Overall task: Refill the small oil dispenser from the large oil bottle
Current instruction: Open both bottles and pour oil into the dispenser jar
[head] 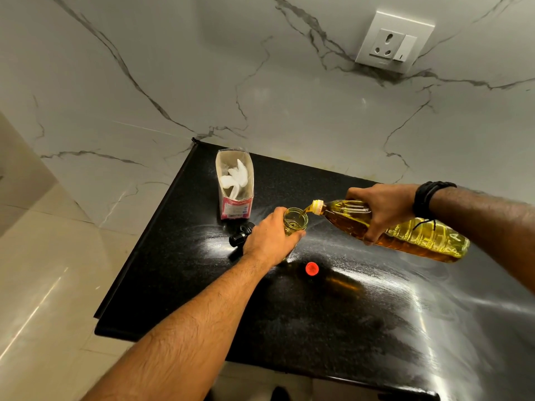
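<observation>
The left forearm is stretched forward from the lower left across the black countertop point(333, 328), and the left hand point(267, 237) is wrapped around the small glass oil dispenser point(296, 221), with the fingers curled round its body and the thumb on the near side. The dispenser is held upright on the counter, its mouth open, and a little yellow oil is seen inside.

Behind and to the left of that hand, a cut-open carton point(235, 186) is stood on the counter, with white crumpled material inside; a pink label with print is carried on its front, but the writing cannot be read. Just left of the hand, a black pump top point(240, 236) is laid on the counter. A red bottle cap point(312, 269) is set on the counter, near the dispenser on the viewer's side.

The right arm is reached in from the right edge, a black wristband point(428, 198) being worn on the wrist. The right hand point(382, 211) is clamped from above around the large oil bottle point(405, 230), near its shoulder. The bottle is tipped almost level, its yellow neck touching or just over the dispenser's rim, and oil is poured into the mouth.

On the marble wall point(202, 82), a white socket and switch plate point(393, 43) is fixed at upper right.
</observation>
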